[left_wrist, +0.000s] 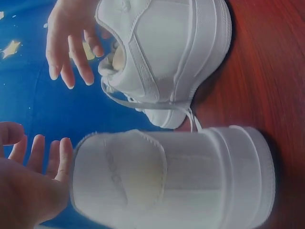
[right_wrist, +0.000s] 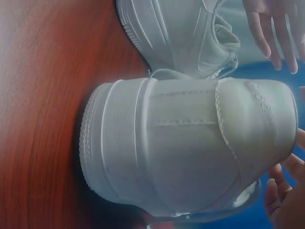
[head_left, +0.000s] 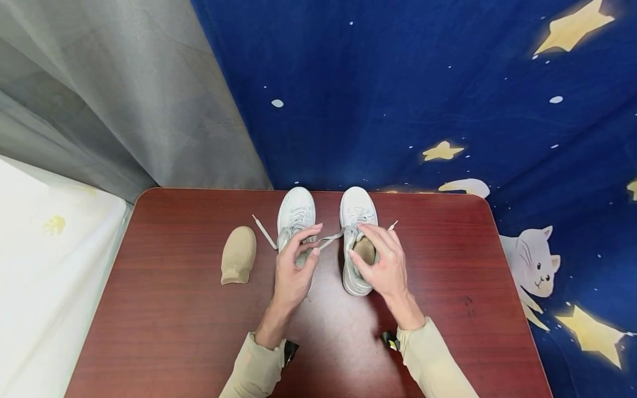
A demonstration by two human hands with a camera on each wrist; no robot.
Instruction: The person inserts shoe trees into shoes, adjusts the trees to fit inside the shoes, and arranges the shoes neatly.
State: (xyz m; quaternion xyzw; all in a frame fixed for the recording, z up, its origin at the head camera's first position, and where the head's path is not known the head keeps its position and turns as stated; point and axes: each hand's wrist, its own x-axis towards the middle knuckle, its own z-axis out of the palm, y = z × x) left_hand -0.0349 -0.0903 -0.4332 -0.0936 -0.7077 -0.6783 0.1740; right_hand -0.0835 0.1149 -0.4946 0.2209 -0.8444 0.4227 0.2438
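Two white sneakers stand side by side, toes pointing away: a left sneaker and a right sneaker. Over the left sneaker's opening hovers my left hand, fingers loosely bent and apart from the thumb, holding nothing. My right hand is spread above the right sneaker's collar; whether it touches the rim I cannot tell. A tan insole shows inside the right sneaker. Grey-white laces hang loose between the pair. Both heels, the left heel and right heel, appear close up in the wrist views.
Left of the sneakers, a loose tan insole lies on the reddish-brown table. A blue star-patterned curtain and a grey curtain hang behind the back edge. White cloth borders the left side.
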